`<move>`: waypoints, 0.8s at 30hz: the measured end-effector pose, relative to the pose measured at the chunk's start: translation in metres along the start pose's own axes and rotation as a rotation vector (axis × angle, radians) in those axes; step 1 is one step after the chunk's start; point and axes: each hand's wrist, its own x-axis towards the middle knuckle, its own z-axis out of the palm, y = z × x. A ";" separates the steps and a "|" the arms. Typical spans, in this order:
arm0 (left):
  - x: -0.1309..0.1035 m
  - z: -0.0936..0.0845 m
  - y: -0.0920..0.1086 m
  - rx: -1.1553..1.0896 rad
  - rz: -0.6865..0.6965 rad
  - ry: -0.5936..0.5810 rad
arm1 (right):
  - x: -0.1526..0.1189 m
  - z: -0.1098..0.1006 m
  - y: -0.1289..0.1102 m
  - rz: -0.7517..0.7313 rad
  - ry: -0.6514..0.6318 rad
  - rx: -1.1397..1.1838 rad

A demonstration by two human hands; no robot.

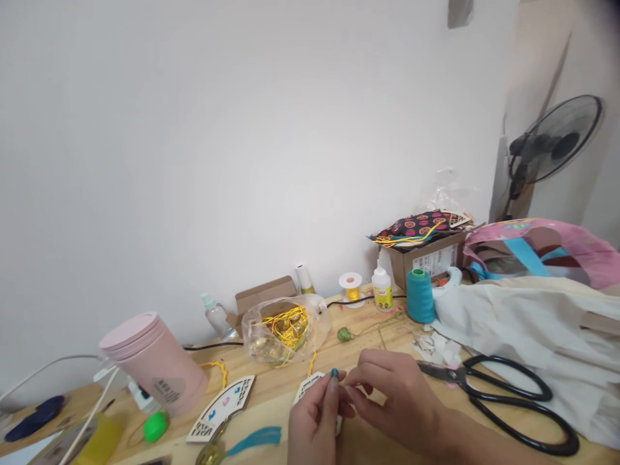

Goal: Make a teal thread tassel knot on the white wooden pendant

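My left hand point(314, 416) is closed, pinching a small blue piece point(334, 373) between thumb and forefinger; its kind is too small to tell. Close beside it, my right hand point(394, 391) is closed too, thumb and forefinger pressed together. Whatever it grips, perhaps a fine thread, I cannot make out. Partly hidden behind the left hand lies a white fan-shaped piece point(306, 386) with cut-out edges. A second fan-shaped piece point(225, 408), bearing small coloured designs, rests to the left near a blue tassel point(256, 438). Black-handled scissors point(458, 376) lie right of my right hand.
A pink canister point(155, 361) stands left, near a green ball-like object point(155, 426). Behind my hands are a plastic bag of yellow cords point(285, 329), a glue bottle point(382, 287) and a teal thread cone point(420, 297). White cloth point(523, 316) covers the right side.
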 end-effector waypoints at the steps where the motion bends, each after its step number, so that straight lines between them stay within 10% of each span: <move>1: -0.001 0.001 0.001 -0.015 0.004 0.017 | 0.000 0.000 0.001 0.009 0.004 -0.002; 24: -0.004 0.005 0.008 0.032 -0.027 0.038 | -0.001 0.001 0.000 0.094 -0.051 -0.020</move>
